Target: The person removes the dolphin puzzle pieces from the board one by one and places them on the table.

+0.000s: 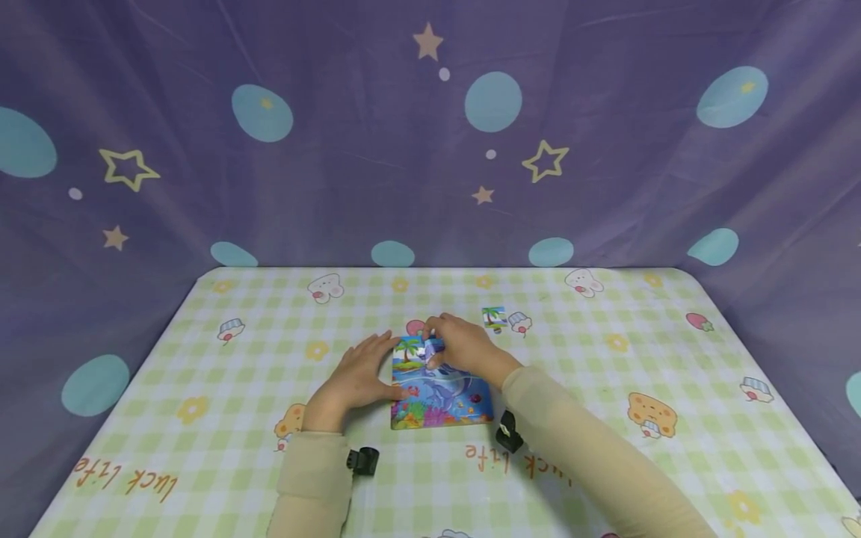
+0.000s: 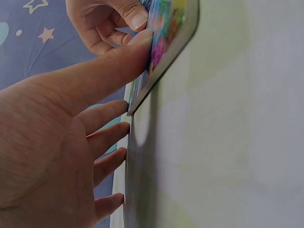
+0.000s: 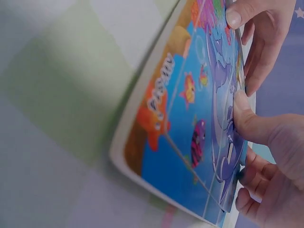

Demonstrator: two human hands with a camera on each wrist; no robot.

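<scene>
A jigsaw puzzle [image 1: 440, 403] with a bright undersea picture and a dolphin lies flat on the table. My left hand [image 1: 356, 376] is beside its left edge, with the thumb resting on the puzzle and the fingers spread, their tips on the tablecloth in the left wrist view. At the puzzle's far edge, my right hand [image 1: 466, 345] pinches a small purple-blue puzzle piece [image 1: 433, 349] between thumb and curled fingers, right of a palm-tree section. The fingers partly cover this piece. In the right wrist view the right thumb [image 3: 247, 116] lies over the dolphin picture.
Another loose puzzle piece [image 1: 494, 318] with a palm tree lies beyond the right hand. A green-and-white checked tablecloth [image 1: 222, 403] with printed cartoons covers the table. Behind the table hangs a purple curtain [image 1: 377, 149] with stars and blue ovals.
</scene>
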